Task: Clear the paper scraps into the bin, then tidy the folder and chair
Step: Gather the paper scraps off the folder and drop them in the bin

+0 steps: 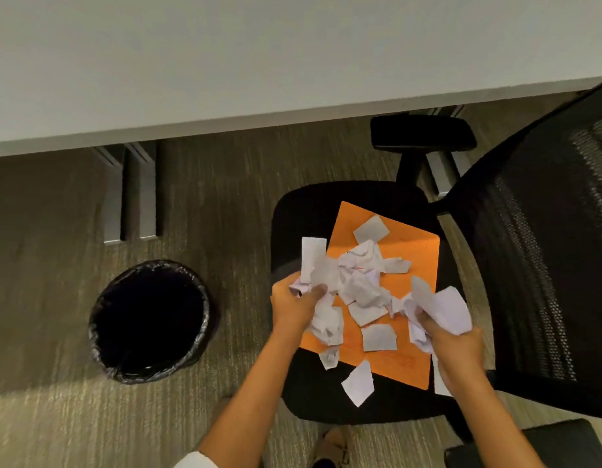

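An orange folder [407,251] lies on the seat of a black office chair [306,214], strewn with several white paper scraps [363,278], some crumpled, some flat. My left hand [292,305] grips a bunch of scraps at the folder's left edge. Over the folder's right edge, my right hand [455,346] holds another bunch. One loose scrap [358,383] rests on the seat in front of the folder. A round bin [150,319] with a black liner stands on the carpet to the left of the chair, and its inside is dark.
A white desk [259,62] spans the top, its metal legs [134,194] behind the bin. The chair's mesh back [546,265] rises at the right, with armrests [424,133] at the top and the bottom right. My shoe [333,447] shows below the seat.
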Demonstrator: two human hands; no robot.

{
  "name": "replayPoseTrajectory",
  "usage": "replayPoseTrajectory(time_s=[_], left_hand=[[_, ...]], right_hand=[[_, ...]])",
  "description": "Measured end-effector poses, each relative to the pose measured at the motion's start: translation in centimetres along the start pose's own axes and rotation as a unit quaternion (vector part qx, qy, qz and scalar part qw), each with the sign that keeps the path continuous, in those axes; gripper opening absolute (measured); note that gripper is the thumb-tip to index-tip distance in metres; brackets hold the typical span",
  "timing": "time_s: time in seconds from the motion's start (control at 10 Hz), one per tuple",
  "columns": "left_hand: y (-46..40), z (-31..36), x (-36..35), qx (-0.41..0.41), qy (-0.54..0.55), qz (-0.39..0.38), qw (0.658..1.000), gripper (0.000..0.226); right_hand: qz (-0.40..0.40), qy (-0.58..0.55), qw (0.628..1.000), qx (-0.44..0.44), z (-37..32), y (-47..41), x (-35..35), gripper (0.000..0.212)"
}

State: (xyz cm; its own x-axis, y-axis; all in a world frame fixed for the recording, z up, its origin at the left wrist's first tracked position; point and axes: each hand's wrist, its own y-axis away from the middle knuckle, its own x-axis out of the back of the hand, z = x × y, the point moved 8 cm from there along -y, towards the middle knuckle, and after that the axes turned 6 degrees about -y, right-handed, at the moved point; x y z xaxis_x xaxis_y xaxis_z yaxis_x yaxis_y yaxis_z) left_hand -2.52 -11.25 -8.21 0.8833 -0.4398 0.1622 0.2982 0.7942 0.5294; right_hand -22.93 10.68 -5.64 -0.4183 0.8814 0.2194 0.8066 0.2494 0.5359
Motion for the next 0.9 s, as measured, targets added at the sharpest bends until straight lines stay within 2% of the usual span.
replayPoseTrajectory(time_s=[0.1,0.2,0.3,0.4,0.5,0.6,0.8,0.9], left_hand=[[0.6,-1.8,2.4,0.082,0.133,0.022,0.987,0.029],[0.8,-4.0,7.0,0.132,0.242,0.087,0.957,0.032],[1.4,-6.5,13.6,0.168,0.291,0.153,0.929,0.030],[1.4,-8.6,19.5,0.189,0.319,0.227,0.901,0.040],[0.8,-10.6,26.7,0.184,0.321,0.276,0.887,0.041],[0.4,-11.8,31.0,0.184,0.323,0.296,0.880,0.039],[-1.5,-14.0,36.7,0.194,0.349,0.313,0.862,0.031],[-2.6,-14.9,37.8,0.203,0.347,0.308,0.862,0.032]], right_hand=[[-0.028,-0.033,0.999,-0.030,0.6,2.0,-3.2,0.054],[-0.116,-0.044,0.990,-0.070,1.6,4.7,-9.6,0.044],[-0.208,-0.018,0.972,-0.113,3.6,8.1,-17.0,0.061],[-0.260,0.000,0.956,-0.132,5.0,11.1,-24.4,0.058],[-0.321,-0.008,0.933,-0.161,5.7,14.8,-32.4,0.040],[-0.352,-0.042,0.915,-0.191,7.0,17.5,-38.3,0.023],[-0.349,-0.033,0.910,-0.220,9.6,20.1,-44.9,0.033],[-0.341,-0.020,0.913,-0.221,10.4,20.1,-46.8,0.032]])
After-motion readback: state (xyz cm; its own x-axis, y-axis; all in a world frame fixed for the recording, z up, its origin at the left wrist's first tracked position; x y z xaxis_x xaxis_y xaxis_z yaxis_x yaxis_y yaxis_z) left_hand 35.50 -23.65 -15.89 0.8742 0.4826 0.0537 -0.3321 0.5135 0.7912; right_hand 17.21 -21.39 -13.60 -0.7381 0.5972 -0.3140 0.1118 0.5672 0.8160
